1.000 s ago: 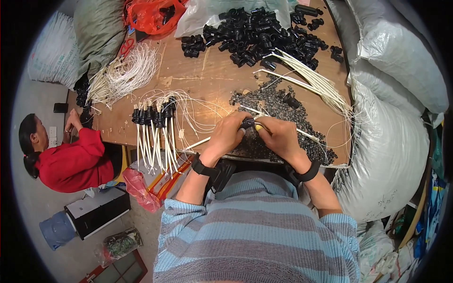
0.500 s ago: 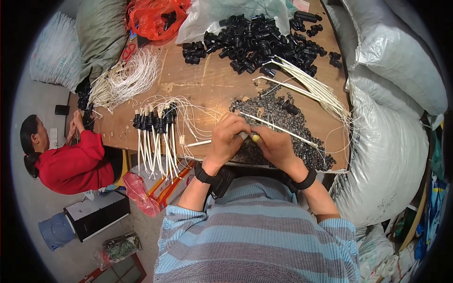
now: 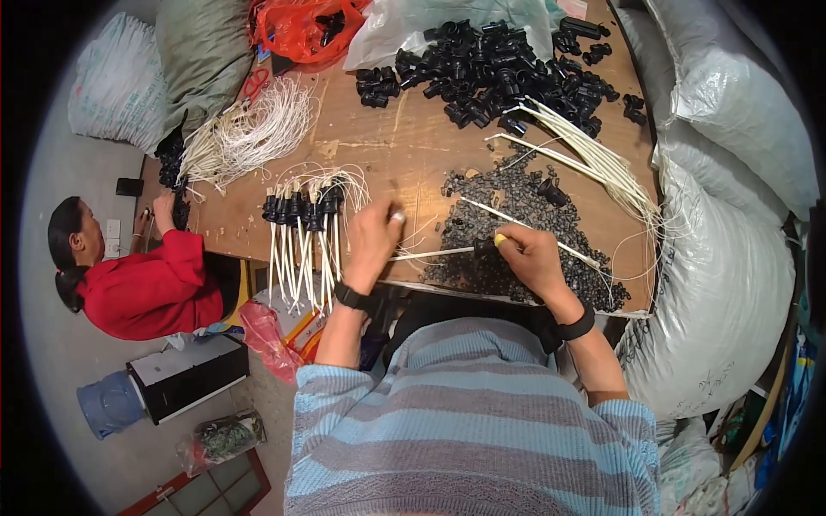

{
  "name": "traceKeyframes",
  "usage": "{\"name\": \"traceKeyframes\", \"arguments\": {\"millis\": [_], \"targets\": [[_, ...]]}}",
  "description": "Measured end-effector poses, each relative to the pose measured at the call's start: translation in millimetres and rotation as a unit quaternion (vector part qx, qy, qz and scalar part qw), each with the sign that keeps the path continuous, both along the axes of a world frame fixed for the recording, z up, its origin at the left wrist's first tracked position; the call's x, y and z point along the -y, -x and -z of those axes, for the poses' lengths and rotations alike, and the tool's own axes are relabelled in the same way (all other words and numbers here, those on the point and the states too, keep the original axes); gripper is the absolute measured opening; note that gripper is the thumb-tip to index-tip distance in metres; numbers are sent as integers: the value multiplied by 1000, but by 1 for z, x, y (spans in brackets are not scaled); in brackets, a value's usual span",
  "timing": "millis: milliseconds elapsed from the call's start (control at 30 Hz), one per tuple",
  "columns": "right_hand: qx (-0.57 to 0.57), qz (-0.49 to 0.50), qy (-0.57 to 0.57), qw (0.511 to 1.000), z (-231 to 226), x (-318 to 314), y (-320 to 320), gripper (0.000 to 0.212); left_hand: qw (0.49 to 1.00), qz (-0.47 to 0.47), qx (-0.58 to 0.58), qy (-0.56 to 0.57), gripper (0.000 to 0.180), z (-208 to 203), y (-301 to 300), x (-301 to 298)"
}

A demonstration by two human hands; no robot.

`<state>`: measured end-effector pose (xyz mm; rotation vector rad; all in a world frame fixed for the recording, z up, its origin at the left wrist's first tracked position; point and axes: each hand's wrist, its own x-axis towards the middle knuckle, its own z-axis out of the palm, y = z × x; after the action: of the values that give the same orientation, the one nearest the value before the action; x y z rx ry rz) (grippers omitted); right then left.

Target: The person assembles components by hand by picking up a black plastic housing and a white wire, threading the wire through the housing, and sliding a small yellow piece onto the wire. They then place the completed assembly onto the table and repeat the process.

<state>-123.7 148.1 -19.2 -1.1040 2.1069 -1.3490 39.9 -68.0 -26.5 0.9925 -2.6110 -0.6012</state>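
My right hand (image 3: 531, 262) is closed on a black lamp socket (image 3: 484, 248). A white sleeved wire (image 3: 434, 254) runs left from the socket. There is a yellow cover on a fingertip of this hand. My left hand (image 3: 372, 241), a white cover on one digit, is raised off the table to the left, its fingers curled; whatever they hold is hidden. Just left of it lies a bunch of assembled black sockets (image 3: 301, 206), their white tubes hanging over the table's front edge. Small dark parts (image 3: 508, 202) are heaped beyond and around my right hand.
Loose black sockets (image 3: 490, 73) are piled at the back. White tubes with wires (image 3: 585, 155) lie at the right, a white wire bundle (image 3: 258, 129) at the left. Stuffed white sacks (image 3: 705, 292) border the table's right side. A person in red (image 3: 151, 279) works at the left.
My hands, close together before, are now apart. The left has moved leftward toward the assembled bunch; the right has shifted slightly right with the socket. The whole view has shifted a little.
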Motion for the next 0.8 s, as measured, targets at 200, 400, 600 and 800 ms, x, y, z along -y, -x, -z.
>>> {"name": "traceKeyframes", "arguments": {"millis": [200, 400, 600, 800], "targets": [[11, 5, -8, 1000, 1, -3, 0, 11, 996, 12, -52, -77, 22, 11, 63, -12], [46, 27, -9, 999, 5, -7, 6, 11, 993, 42, -96, -60, 25, 18, 67, -8], [43, 17, -19, 999, 4, -5, 5, 12, 994, 35, -99, -25, 31, 16, 70, -9], [117, 36, -41, 992, 4, -7, 7, 10, 991, 52, -121, -10, 30, 18, 66, -16]]}}
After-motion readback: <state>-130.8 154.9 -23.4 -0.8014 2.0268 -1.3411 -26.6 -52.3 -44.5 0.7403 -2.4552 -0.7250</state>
